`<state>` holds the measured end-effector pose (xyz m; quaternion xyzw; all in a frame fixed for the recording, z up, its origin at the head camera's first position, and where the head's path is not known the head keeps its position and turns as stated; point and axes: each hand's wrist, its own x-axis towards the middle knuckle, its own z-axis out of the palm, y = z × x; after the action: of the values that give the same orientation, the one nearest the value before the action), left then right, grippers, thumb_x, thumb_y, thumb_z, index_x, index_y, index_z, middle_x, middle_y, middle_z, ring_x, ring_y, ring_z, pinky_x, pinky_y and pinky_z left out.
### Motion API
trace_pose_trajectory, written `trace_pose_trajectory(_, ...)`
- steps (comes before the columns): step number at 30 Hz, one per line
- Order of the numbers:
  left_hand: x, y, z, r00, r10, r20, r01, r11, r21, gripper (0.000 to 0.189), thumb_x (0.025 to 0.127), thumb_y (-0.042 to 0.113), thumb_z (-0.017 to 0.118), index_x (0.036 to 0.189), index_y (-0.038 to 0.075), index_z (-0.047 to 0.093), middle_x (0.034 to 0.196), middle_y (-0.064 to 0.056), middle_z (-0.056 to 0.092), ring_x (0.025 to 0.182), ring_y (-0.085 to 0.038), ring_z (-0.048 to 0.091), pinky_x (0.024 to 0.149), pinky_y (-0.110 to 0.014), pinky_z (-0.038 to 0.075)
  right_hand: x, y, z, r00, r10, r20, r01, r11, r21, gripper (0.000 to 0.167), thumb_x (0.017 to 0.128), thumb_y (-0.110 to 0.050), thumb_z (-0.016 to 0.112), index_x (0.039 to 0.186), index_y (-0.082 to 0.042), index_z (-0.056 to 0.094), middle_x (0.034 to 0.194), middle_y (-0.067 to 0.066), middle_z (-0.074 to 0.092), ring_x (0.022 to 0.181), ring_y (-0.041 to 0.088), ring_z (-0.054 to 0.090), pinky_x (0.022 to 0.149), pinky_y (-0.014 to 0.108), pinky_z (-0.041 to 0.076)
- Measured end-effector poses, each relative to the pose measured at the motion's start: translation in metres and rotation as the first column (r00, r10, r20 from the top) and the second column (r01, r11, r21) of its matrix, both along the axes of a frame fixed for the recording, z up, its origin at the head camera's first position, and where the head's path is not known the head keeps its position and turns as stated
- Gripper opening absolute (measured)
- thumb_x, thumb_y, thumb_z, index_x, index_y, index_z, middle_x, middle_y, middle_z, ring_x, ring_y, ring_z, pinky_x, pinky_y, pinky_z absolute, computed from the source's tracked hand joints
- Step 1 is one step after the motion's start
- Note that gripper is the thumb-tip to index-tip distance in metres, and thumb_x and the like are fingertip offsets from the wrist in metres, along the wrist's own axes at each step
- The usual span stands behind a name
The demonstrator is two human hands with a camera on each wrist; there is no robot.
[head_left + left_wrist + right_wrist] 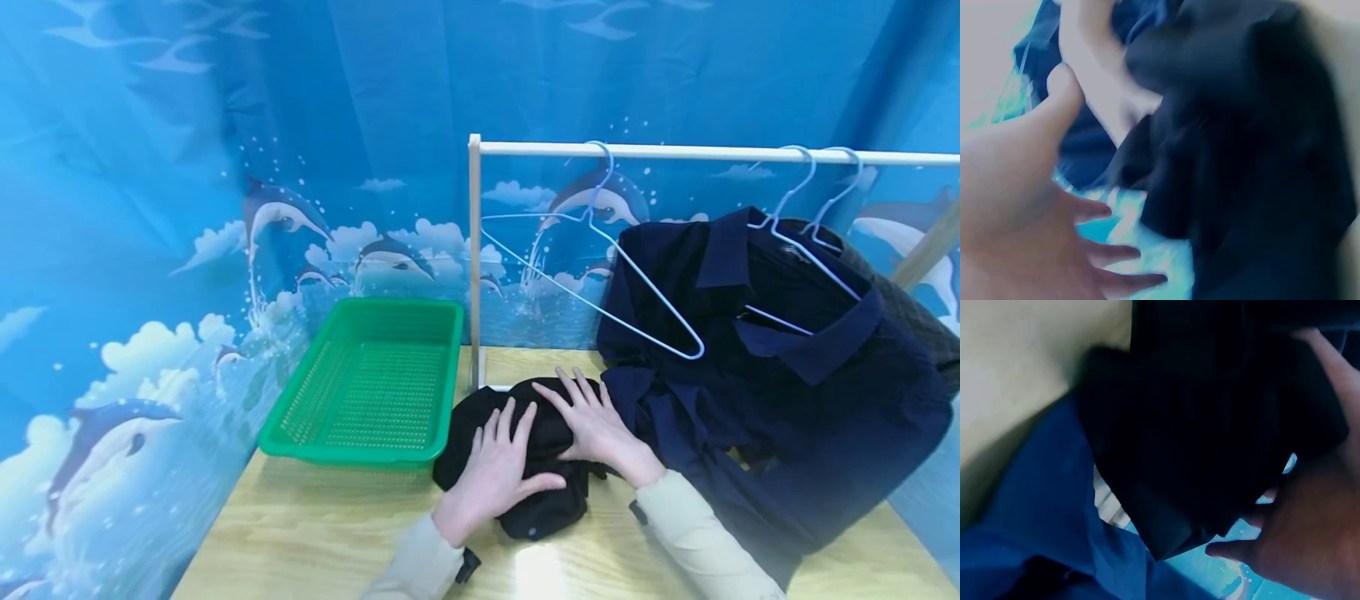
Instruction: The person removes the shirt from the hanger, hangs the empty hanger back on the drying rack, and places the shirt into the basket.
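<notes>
A black piece of clothing [543, 510] lies bunched on the wooden table, between the green basket and the hanging clothes. My left hand [491, 467] is over its left side, fingers spread and thumb pointing right. On the upper right part is my right hand [596, 427], its fingers also spread and fairly straight. In the left wrist view, blurred, the black cloth [1260, 156] fills the right side beside my left hand [1029, 219]. The right wrist view has dark folds [1191, 437] beside my right hand [1310, 531]. What kind of garment it is, I cannot tell.
A green plastic basket [453, 333] stands left of the cloth. Behind, a rack with a white rail [540, 149] carries a bare light-blue hanger [652, 287]. A navy collared shirt [810, 442] hangs at right, its lower part draping onto the table [300, 533]. A dark garment [900, 292] hangs behind it.
</notes>
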<state>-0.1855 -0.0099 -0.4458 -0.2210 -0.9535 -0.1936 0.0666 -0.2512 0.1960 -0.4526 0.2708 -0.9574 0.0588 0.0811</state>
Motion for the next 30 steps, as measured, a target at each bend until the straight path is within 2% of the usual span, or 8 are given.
trace_pose_trajectory(3, 0.003, 0.009, -0.016, 1.0, 0.001, -0.002, -0.001, 0.988, -0.157, 0.118, 0.076, 0.073, 0.072, 0.163, 0.012, 0.02, 0.163, -0.027, 0.022, 0.144, -0.053, 0.03, 0.105, -0.07, 0.036, -0.006, 0.003, 0.001, 0.993, -0.002, 0.121, 0.001, 1.0, 0.006, 0.116, 0.062, -0.051, 0.094, 0.157, -0.019, 0.036, 0.161, 0.027, 0.027, 0.141, 0.055, 0.034, 0.105, 0.078, 0.026)
trace_pose_trajectory(8, -0.003, 0.009, -0.031, 0.993, 0.087, -0.076, -0.108, 0.933, -0.344, 0.131, 0.063, 0.077, 0.079, 0.163, 0.019, 0.018, 0.164, -0.023, 0.02, 0.146, -0.05, 0.029, 0.106, -0.069, 0.036, -0.003, 0.006, -0.006, 0.969, 0.001, 0.245, 0.004, 1.0, -0.017, 0.113, 0.063, -0.055, 0.093, 0.155, -0.021, 0.038, 0.148, 0.02, 0.051, 0.128, 0.049, 0.052, 0.101, 0.073, 0.036)
trace_pose_trajectory(10, -0.007, 0.004, -0.034, 0.989, 0.13, -0.073, -0.147, 0.934, -0.326, 0.136, 0.057, 0.076, 0.083, 0.163, 0.02, 0.019, 0.164, -0.025, 0.019, 0.146, -0.052, 0.028, 0.106, -0.07, 0.036, 0.003, 0.009, -0.009, 0.973, 0.012, 0.229, -0.007, 1.0, -0.023, 0.108, 0.062, -0.055, 0.093, 0.152, -0.022, 0.043, 0.138, 0.014, 0.06, 0.123, 0.042, 0.057, 0.096, 0.07, 0.04)
trace_pose_trajectory(13, -0.011, -0.004, -0.038, 0.984, 0.179, -0.013, -0.178, 0.965, -0.192, 0.143, 0.051, 0.069, 0.091, 0.163, 0.019, 0.018, 0.162, -0.032, 0.016, 0.143, -0.059, 0.026, 0.103, -0.072, 0.036, 0.014, 0.012, -0.011, 0.984, 0.017, 0.179, -0.013, 1.0, -0.026, 0.102, 0.062, -0.053, 0.094, 0.147, -0.023, 0.047, 0.131, 0.008, 0.065, 0.115, 0.035, 0.06, 0.093, 0.069, 0.041)
trace_pose_trajectory(15, -0.013, -0.009, -0.04, 0.983, 0.175, 0.053, -0.17, 0.982, -0.078, 0.145, 0.05, 0.061, 0.095, 0.163, 0.018, 0.016, 0.159, -0.038, 0.015, 0.14, -0.064, 0.027, 0.101, -0.075, 0.037, 0.021, 0.013, -0.012, 0.99, 0.014, 0.141, -0.01, 1.0, -0.028, 0.101, 0.061, -0.051, 0.095, 0.146, -0.022, 0.048, 0.129, 0.006, 0.066, 0.113, 0.033, 0.06, 0.093, 0.071, 0.04)
trace_pose_trajectory(18, -0.015, -0.015, -0.04, 0.986, 0.122, 0.114, -0.123, 0.992, 0.002, 0.147, 0.049, 0.057, 0.097, 0.163, 0.017, 0.013, 0.154, -0.043, 0.022, 0.136, -0.064, 0.032, 0.097, -0.074, 0.04, 0.028, 0.013, -0.013, 0.996, 0.012, 0.09, -0.01, 1.0, -0.025, 0.102, 0.06, -0.047, 0.096, 0.146, -0.02, 0.049, 0.123, 0.009, 0.067, 0.11, 0.034, 0.06, 0.094, 0.074, 0.039)
trace_pose_trajectory(25, -0.012, -0.008, -0.033, 0.991, -0.038, 0.129, 0.046, 0.997, -0.056, 0.137, 0.058, 0.067, 0.089, 0.162, 0.017, 0.016, 0.127, -0.032, 0.051, 0.111, -0.046, 0.056, 0.084, -0.056, 0.053, 0.039, 0.005, -0.017, 1.0, 0.01, 0.005, -0.01, 1.0, -0.008, 0.107, 0.056, -0.047, 0.096, 0.146, -0.016, 0.048, 0.113, 0.013, 0.069, 0.107, 0.037, 0.063, 0.097, 0.075, 0.038)
trace_pose_trajectory(30, -0.011, -0.003, -0.034, 0.996, 0.003, 0.091, 0.006, 0.996, -0.093, 0.14, 0.053, 0.061, 0.095, 0.161, 0.018, 0.017, 0.131, -0.033, 0.048, 0.105, -0.043, 0.06, 0.08, -0.05, 0.056, 0.044, 0.002, -0.019, 1.0, 0.001, -0.017, -0.002, 1.0, -0.018, 0.106, 0.056, -0.053, 0.095, 0.144, -0.013, 0.051, 0.113, 0.015, 0.07, 0.108, 0.039, 0.062, 0.096, 0.074, 0.039)
